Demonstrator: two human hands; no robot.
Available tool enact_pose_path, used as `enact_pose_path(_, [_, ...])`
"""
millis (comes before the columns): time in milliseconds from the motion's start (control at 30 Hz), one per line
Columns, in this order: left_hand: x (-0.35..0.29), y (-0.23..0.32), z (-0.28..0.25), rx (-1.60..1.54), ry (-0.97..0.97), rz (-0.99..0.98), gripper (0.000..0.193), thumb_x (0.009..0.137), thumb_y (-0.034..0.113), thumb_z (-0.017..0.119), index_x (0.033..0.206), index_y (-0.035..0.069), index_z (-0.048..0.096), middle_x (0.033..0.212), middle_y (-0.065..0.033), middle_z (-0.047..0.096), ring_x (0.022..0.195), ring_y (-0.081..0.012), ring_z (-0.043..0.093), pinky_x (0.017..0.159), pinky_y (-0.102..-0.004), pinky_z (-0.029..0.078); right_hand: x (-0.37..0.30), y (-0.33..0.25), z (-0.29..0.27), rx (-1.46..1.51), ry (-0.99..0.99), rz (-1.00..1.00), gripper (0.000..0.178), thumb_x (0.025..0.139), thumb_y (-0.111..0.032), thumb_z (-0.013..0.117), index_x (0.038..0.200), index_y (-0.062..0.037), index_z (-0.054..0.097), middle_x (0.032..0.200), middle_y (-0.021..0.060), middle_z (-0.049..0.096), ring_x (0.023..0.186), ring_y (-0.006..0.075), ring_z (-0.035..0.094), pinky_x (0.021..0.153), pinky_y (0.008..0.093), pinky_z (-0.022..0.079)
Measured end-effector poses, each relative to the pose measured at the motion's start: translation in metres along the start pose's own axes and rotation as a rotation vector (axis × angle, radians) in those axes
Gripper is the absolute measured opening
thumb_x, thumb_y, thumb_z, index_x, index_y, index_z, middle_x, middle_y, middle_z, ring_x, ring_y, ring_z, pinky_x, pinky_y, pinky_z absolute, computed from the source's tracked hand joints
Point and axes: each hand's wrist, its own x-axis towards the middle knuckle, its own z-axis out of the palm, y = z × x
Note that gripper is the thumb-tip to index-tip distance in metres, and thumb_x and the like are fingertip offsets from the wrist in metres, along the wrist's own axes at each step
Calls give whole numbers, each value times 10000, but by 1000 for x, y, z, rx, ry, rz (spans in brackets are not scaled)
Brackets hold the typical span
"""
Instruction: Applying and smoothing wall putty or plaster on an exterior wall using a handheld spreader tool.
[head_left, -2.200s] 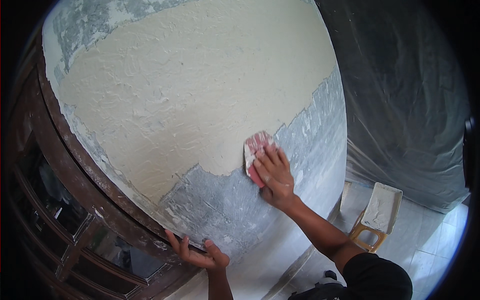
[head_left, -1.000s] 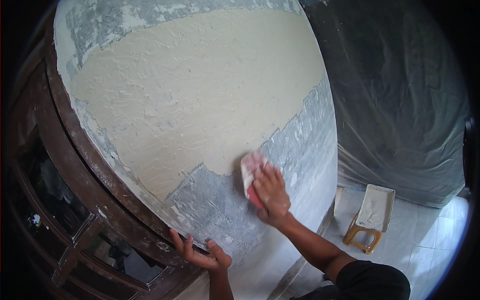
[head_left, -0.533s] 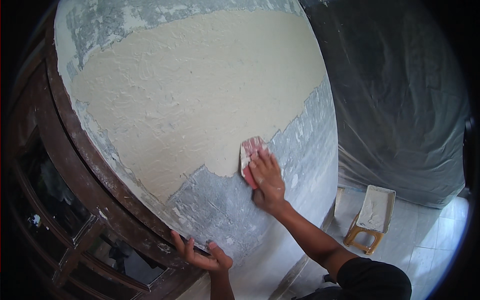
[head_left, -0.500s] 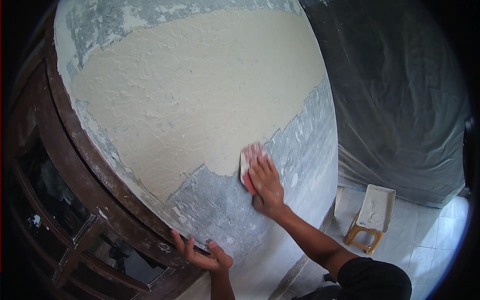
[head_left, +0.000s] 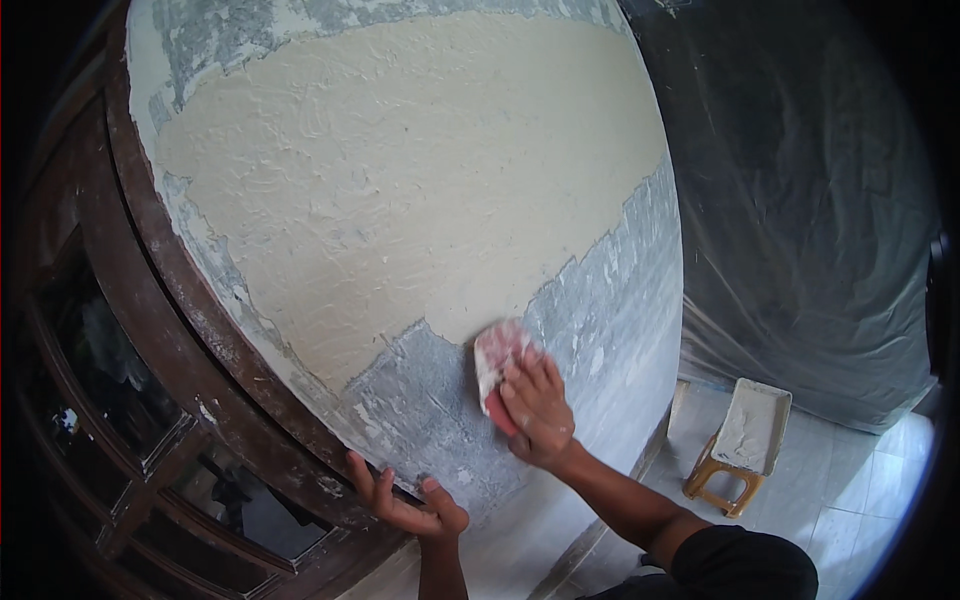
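Red flat handheld spreader smeared with cream paste (head_left: pixel 494 362) is in the person's right hand (head_left: pixel 538 402), in the head view. It lies against the wall, just at the lower edge of a broad, ridged, cream-coloured patch of wet-looking filler (head_left: pixel 400 190), where that meets the mottled grey wall surface (head_left: pixel 430 385). The right hand is closed on the spreader's lower part, fingers laid along its face and pointing up the wall; the spreader's upper end sticks out beyond the fingertips. How the thumb sits cannot be told.

The left hand (head_left: pixel 418 512) is low at the wall's left border, beside a dark brown wooden frame with glass panes (head_left: pixel 165 320). Its fingers are spread and loosely curled, the thumb apart from them, and no object shows in its grasp; whether the fingertips press on the border cannot be told.

Right of the wall, well apart from both hands, a shallow rectangular white tray holding pale paste (head_left: pixel 766 385) rests on a yellow-brown stool (head_left: pixel 746 492). The stool stands on a grey tiled floor (head_left: pixel 845 500). Behind the tray hangs a dark, wrinkled, translucent plastic sheet (head_left: pixel 790 220). A short black sleeve (head_left: pixel 745 562) covers the right upper arm.
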Motion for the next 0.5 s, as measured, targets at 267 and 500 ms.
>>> enact_pose_path(267, [-2, -1, -1, -12, 1, 5, 408, 999, 232, 503, 1305, 8, 352, 1560, -359, 239, 1447, -480, 283, 1163, -600, 220, -2, -5, 0, 28, -86, -35, 324, 848, 19, 646, 1167, 2, 703, 1279, 181, 676, 1309, 391, 565, 1170, 555, 305])
enact_pose_path(500, [1, 1, 3, -35, 14, 0, 404, 996, 229, 505, 1301, 6, 362, 1559, -357, 242, 1447, -473, 288, 1163, -596, 223, 29, 4, 5, -74, -32, -51, 343, 852, 28, 626, 1185, -12, 701, 1286, 168, 677, 1318, 370, 565, 1189, 543, 275])
